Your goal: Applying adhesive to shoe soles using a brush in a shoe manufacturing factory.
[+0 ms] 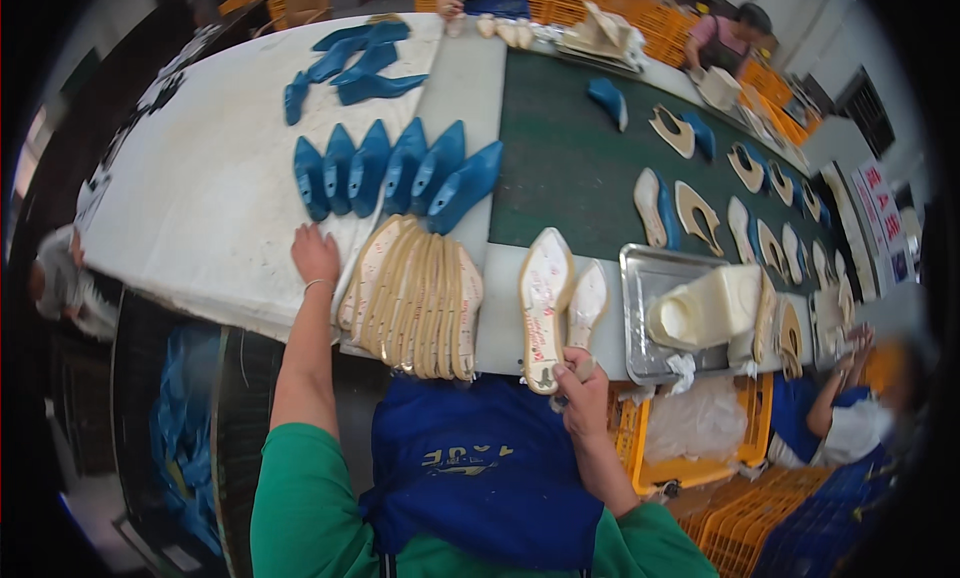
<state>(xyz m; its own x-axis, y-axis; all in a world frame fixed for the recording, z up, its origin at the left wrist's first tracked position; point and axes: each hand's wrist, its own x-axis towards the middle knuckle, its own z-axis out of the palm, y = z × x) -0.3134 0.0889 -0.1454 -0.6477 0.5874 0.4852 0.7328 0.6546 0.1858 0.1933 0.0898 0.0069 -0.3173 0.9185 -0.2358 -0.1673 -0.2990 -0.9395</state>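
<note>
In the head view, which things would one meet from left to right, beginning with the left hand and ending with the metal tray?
Left hand, row of sole-shaped pieces, larger single sole, smaller single sole, metal tray.

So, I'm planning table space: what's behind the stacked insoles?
Behind the stacked insoles, six blue shoe lasts lie in a row. Whatever is directly beneath them is covered.

Metal tray (pixel 638 288) | cream container (pixel 705 306) in it | orange crate (pixel 764 410) | blue bundle (pixel 183 428), probably plastic

From afar, I see the worktable (pixel 200 198) carrying blue shoe lasts (pixel 371 168), overlapping pale soles (pixel 408 298), and a metal tray (pixel 648 273).
</note>
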